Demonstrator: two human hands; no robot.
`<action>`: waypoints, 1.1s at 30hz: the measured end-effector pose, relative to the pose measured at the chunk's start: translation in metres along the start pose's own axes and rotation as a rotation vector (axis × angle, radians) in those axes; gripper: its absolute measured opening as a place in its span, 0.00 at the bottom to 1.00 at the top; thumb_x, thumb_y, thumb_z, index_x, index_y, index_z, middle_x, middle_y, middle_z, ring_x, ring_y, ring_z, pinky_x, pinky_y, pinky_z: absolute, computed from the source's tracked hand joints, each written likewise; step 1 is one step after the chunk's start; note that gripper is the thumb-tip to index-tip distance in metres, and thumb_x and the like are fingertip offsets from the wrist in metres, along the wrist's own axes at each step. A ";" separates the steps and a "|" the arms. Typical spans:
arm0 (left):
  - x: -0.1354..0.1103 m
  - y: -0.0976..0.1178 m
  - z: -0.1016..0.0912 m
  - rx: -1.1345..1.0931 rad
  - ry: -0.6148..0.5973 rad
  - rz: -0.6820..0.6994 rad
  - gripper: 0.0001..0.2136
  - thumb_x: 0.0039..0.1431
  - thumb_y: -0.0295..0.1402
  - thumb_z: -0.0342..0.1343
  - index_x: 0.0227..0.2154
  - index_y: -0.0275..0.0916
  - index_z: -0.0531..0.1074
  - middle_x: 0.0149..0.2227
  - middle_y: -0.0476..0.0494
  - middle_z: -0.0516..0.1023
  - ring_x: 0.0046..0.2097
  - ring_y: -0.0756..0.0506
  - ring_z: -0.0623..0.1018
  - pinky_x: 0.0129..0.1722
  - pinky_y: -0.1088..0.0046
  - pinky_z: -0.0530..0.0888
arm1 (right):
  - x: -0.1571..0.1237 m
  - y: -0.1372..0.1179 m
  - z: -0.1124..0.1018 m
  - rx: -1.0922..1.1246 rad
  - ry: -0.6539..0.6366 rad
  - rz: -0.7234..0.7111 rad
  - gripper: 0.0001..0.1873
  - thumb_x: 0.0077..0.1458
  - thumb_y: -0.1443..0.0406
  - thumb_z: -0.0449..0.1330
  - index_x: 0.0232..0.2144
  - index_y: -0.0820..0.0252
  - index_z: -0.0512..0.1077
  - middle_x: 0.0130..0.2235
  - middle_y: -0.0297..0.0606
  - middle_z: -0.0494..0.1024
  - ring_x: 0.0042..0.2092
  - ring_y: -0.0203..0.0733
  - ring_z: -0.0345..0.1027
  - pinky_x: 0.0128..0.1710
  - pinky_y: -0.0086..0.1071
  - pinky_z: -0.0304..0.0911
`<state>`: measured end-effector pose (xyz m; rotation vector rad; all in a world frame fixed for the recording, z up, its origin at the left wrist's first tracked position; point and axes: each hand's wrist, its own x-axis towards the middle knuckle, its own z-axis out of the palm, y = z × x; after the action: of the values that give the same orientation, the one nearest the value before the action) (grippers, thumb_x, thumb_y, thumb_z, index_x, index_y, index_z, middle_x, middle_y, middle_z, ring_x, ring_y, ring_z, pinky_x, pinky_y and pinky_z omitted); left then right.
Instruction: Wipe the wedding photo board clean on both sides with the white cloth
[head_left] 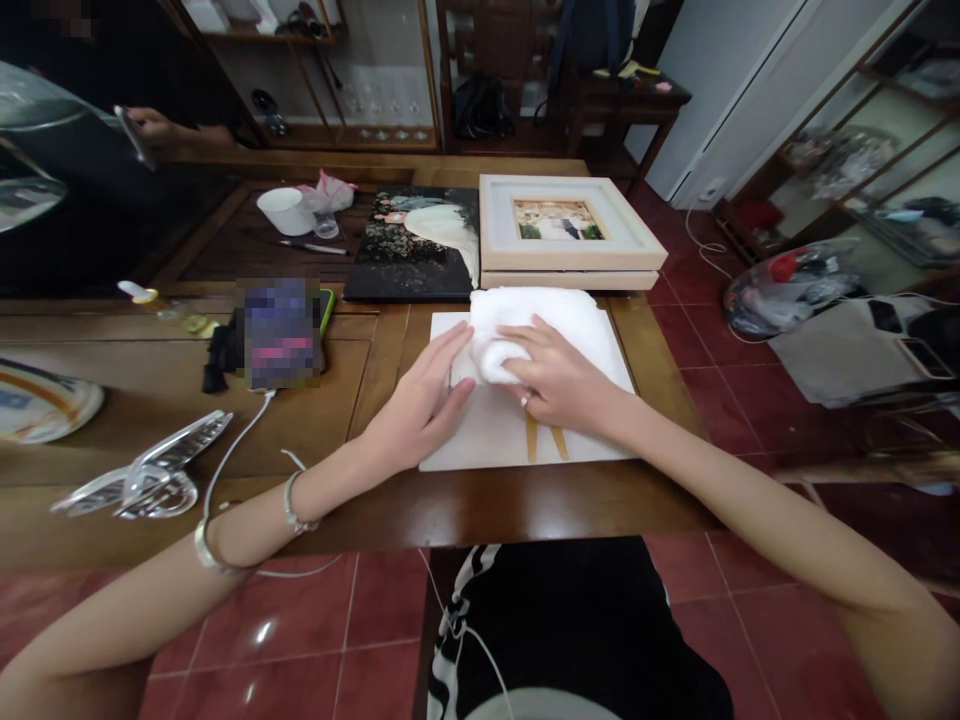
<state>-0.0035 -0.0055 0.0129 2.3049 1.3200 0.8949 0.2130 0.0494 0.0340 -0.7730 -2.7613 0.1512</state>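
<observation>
A white board (472,440) lies flat near the table's front edge. On its far part rests a thick, soft-looking white slab (551,302); I cannot tell its material. My right hand (559,375) curls its fingers around a rounded white lump (501,360) at the slab's near left side. With fingers stretched and together, my left hand (431,395) lies along the slab's left edge, thumb apart. Two tan strips (532,440) show on the board below my right hand.
Behind the board are a light wooden picture frame (499,255) and a dark photo panel (375,265). Left of them stand a white cup (285,212) and a pen (311,247). A silver winged object (154,480) lies front left. Another person's hand (154,130) holds a phone.
</observation>
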 end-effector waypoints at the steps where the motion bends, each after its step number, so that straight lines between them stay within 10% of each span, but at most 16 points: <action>1: 0.000 0.000 -0.001 -0.002 0.036 0.007 0.23 0.70 0.35 0.41 0.64 0.35 0.53 0.66 0.31 0.58 0.67 0.41 0.59 0.66 0.55 0.57 | -0.004 -0.007 0.000 -0.007 -0.019 -0.037 0.10 0.57 0.69 0.56 0.38 0.63 0.76 0.56 0.56 0.72 0.62 0.57 0.58 0.62 0.62 0.48; 12: 0.000 0.000 0.001 -0.033 -0.039 -0.025 0.21 0.71 0.37 0.39 0.62 0.35 0.59 0.66 0.33 0.60 0.67 0.40 0.59 0.66 0.52 0.57 | -0.053 -0.064 -0.020 0.259 -0.226 -0.364 0.06 0.51 0.67 0.62 0.33 0.60 0.78 0.60 0.50 0.69 0.65 0.52 0.55 0.67 0.55 0.41; 24: 0.000 -0.001 0.004 0.102 -0.236 -0.079 0.21 0.70 0.36 0.39 0.61 0.36 0.61 0.65 0.34 0.62 0.67 0.38 0.60 0.64 0.44 0.55 | -0.055 -0.025 -0.030 0.191 -0.050 -0.062 0.09 0.61 0.66 0.53 0.36 0.58 0.75 0.54 0.47 0.75 0.59 0.49 0.65 0.63 0.52 0.55; 33: -0.002 -0.004 0.005 0.185 -0.232 -0.031 0.20 0.67 0.34 0.44 0.59 0.36 0.64 0.65 0.33 0.62 0.66 0.37 0.61 0.64 0.43 0.56 | -0.029 -0.002 -0.028 0.218 0.080 0.212 0.20 0.66 0.57 0.48 0.21 0.54 0.57 0.25 0.34 0.67 0.33 0.45 0.66 0.44 0.42 0.64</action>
<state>-0.0034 -0.0049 0.0058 2.4303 1.3824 0.4948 0.2441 0.0335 0.0542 -0.9849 -2.5291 0.4446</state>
